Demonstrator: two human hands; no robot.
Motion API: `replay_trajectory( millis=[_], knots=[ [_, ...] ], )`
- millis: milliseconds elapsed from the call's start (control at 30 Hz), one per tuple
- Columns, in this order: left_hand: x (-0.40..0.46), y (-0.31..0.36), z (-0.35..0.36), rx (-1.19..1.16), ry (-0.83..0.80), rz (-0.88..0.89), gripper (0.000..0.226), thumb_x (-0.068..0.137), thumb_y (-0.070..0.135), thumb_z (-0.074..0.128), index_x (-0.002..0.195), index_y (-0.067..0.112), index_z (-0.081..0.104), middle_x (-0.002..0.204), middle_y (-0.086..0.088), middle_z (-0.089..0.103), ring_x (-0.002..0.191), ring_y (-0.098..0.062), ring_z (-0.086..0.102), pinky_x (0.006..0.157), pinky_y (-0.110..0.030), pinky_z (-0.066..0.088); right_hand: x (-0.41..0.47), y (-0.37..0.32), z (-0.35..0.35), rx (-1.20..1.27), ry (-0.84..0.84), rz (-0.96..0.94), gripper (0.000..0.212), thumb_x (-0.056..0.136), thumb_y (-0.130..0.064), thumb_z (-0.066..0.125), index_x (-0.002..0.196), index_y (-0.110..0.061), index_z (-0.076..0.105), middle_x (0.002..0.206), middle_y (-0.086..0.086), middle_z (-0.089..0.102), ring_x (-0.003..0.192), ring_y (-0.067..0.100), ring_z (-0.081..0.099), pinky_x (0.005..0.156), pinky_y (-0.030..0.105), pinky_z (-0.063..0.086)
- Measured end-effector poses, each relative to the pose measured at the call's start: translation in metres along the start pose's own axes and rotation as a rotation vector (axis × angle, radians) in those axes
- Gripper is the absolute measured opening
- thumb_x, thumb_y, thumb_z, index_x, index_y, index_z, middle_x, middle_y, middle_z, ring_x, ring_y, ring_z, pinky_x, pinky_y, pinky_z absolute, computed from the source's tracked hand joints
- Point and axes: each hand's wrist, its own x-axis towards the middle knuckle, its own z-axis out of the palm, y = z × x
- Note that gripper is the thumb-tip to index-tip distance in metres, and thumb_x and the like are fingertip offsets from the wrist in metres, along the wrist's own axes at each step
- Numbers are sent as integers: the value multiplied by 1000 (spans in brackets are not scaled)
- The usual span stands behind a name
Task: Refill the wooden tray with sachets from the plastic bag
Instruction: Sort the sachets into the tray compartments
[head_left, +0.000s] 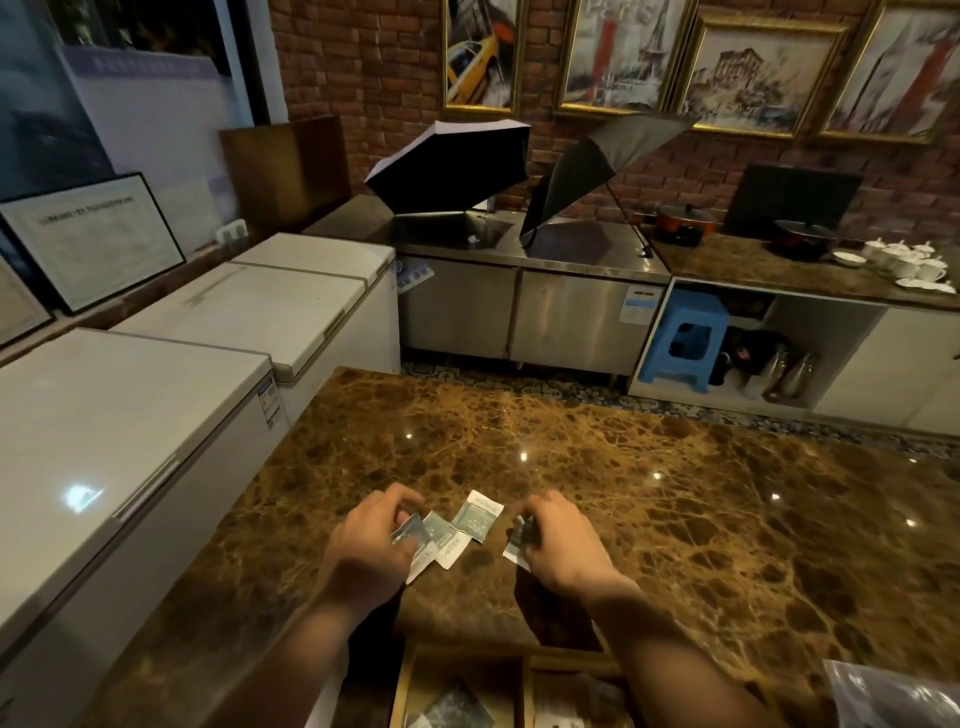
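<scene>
Freezers (156, 415) line your left flank, and your left hand (371, 540) pinches a sachet (408, 530) at the edge of a small fanned cluster of sachets (457, 525) on the marble surface (675, 519). Just right of them, your right hand (558, 545) is closed on another sachet (519, 543). Nearest you, the wooden tray (402, 691) holds a few sachets, and the plastic bag (893, 696) sits at your far right.

Brick wall (363, 78) with gilt-framed paintings (753, 73), white chest freezers (130, 405), steel counter (519, 301), marble countertop (675, 493), dim light
</scene>
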Motion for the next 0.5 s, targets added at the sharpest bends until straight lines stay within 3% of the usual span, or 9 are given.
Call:
replay_trajectory(
  millis=[100, 167, 267, 334, 434, 501],
  knots=[
    [-1, 11, -8, -56, -9, 16, 34, 78, 12, 71, 103, 33, 64, 86, 14, 60, 75, -8, 60, 63, -26, 49, -7, 1, -12, 109, -11, 54, 18, 88, -10, 63, 101, -23, 66, 110, 2, 65, 108, 22, 62, 92, 33, 49],
    [-9, 27, -17, -66, -67, -2, 30, 81, 14, 67, 103, 35, 64, 87, 14, 62, 79, -11, 62, 67, -30, 55, -19, -1, -25, 178, -19, 71, 16, 89, -10, 63, 90, -27, 63, 101, -1, 69, 99, 18, 65, 85, 30, 51],
    [-24, 39, -24, -48, -190, -12, 26, 83, 19, 67, 102, 37, 64, 89, 14, 63, 80, -7, 63, 69, -26, 55, -31, -3, -38, 240, -34, 75, 18, 89, -9, 63, 93, -26, 67, 101, -2, 71, 97, 16, 67, 89, 35, 57],
    [-39, 47, -27, -72, -229, 7, 23, 84, 21, 72, 100, 36, 66, 89, 14, 66, 77, -3, 65, 67, -21, 56, -43, -5, -47, 318, -58, 74, 18, 89, -7, 63, 97, -23, 69, 99, -1, 69, 94, 17, 68, 85, 37, 61],
    [-60, 60, -31, -130, -275, 13, 20, 87, 23, 73, 102, 32, 66, 91, 15, 66, 77, -3, 66, 62, -17, 55, -60, -10, -56, 421, -68, -10, 20, 90, -2, 64, 95, -20, 66, 96, 0, 67, 86, 13, 68, 70, 26, 62],
    [-72, 70, -35, -105, -326, -8, 21, 89, 28, 70, 107, 35, 62, 95, 17, 64, 81, -2, 65, 59, -15, 50, -75, -13, -62, 391, -49, -88, 24, 89, -1, 67, 93, -25, 63, 98, -6, 62, 86, 10, 64, 68, 23, 60]
  ],
)
